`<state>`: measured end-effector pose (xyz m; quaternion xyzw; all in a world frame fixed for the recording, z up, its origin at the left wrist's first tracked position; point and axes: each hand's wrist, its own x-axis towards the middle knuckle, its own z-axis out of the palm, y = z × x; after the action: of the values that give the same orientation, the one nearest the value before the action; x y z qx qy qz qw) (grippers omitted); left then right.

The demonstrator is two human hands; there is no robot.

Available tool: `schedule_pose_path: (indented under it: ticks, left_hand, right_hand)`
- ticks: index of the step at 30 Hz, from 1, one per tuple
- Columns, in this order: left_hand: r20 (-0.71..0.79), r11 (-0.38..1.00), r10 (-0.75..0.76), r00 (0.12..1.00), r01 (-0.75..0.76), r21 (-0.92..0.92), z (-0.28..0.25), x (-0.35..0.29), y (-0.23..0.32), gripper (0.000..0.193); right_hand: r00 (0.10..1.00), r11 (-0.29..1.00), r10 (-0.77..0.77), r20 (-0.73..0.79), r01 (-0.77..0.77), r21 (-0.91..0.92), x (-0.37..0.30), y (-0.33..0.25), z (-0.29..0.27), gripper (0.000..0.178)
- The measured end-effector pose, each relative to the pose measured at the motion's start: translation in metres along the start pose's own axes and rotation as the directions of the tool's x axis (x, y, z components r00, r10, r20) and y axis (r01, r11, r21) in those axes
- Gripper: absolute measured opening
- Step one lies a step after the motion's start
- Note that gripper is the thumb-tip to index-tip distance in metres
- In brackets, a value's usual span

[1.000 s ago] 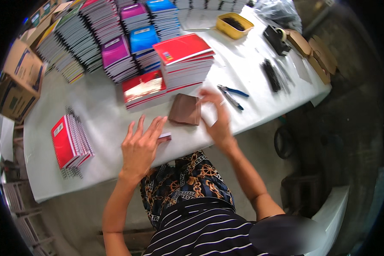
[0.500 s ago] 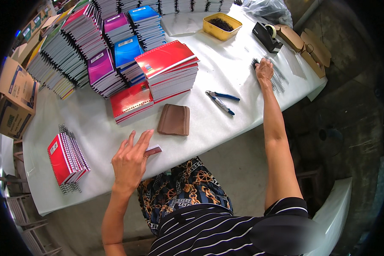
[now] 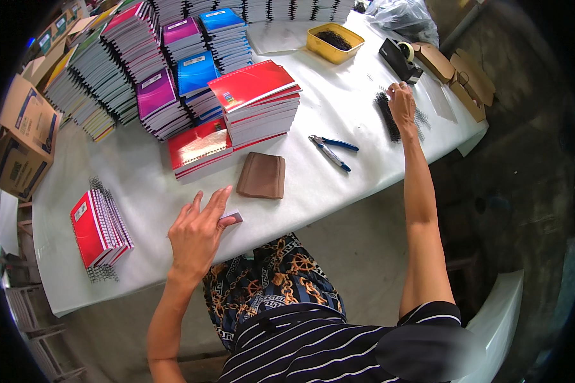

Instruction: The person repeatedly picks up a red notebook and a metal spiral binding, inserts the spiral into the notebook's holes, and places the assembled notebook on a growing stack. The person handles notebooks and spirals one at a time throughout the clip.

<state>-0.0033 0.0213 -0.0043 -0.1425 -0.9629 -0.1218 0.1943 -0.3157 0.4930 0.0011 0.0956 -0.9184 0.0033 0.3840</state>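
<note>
My left hand [image 3: 195, 237] is by the near table edge, its fingers stretched out and spread. Next to its thumb a small flat strip [image 3: 232, 218] sticks out, mostly hidden by the hand. Just beyond lies a brown folded pad [image 3: 260, 175]. Over at the right, my right hand [image 3: 402, 105] is closed, fingertips together, above a bunch of spiral binding coils [image 3: 388, 118]. What the fingertips hold is hidden. Blue-handled pliers [image 3: 331, 152] lie on the table between my hands. Red spiral notebooks [image 3: 94, 231], with loose coil ends showing, lie stacked at the left.
Red notebooks [image 3: 259, 96] stand piled past the pad, with purple, blue and other stacks behind. A yellow tub [image 3: 333, 51] of black bits, a black tape dispenser [image 3: 399, 62] and open cardboard [image 3: 469, 83] are at the far right. A carton [image 3: 29, 137] stands at the left.
My right hand has shifted slightly, and more dark coils show on its left side. My left hand keeps its place; the strip at its thumb shows less and catches more light.
</note>
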Motion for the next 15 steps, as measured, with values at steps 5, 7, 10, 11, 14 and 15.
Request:
schedule_pose_path:
  ticks: [5, 7, 10, 11, 14, 15]
  left_hand:
    - [0.042, 0.968, 0.017, 0.999, -0.026, 0.248, -0.009, -0.001, -0.001, 0.057]
    - [0.028, 0.960, 0.041, 0.999, -0.048, 0.275, -0.012, -0.001, -0.002, 0.057]
    - [0.063, 0.985, 0.031, 0.998, -0.042, 0.169, -0.009, -0.001, -0.005, 0.057]
    - [0.077, 0.994, 0.022, 0.997, -0.030, 0.106, -0.006, 0.000, -0.006, 0.057]
    - [0.086, 0.998, -0.004, 0.996, -0.001, 0.058, -0.003, -0.003, -0.007, 0.056]
    - [0.081, 0.999, -0.008, 0.997, 0.004, 0.048, -0.003, -0.003, -0.007, 0.056]
  right_hand:
    - [0.965, 0.817, -0.077, 0.249, -0.082, 0.571, -0.019, -0.144, -0.079, 0.015]
    - [0.885, 0.608, -0.315, 0.343, -0.089, 0.789, -0.053, -0.220, -0.128, 0.015]
    - [0.800, 0.326, -0.468, 0.376, -0.239, 0.915, -0.096, -0.277, -0.153, 0.018]
    - [0.793, 0.291, -0.462, 0.397, -0.288, 0.912, -0.101, -0.286, -0.154, 0.018]
    - [0.768, 0.272, -0.488, 0.415, -0.318, 0.908, -0.106, -0.298, -0.146, 0.018]
    - [0.760, 0.265, -0.497, 0.420, -0.328, 0.907, -0.107, -0.300, -0.143, 0.018]
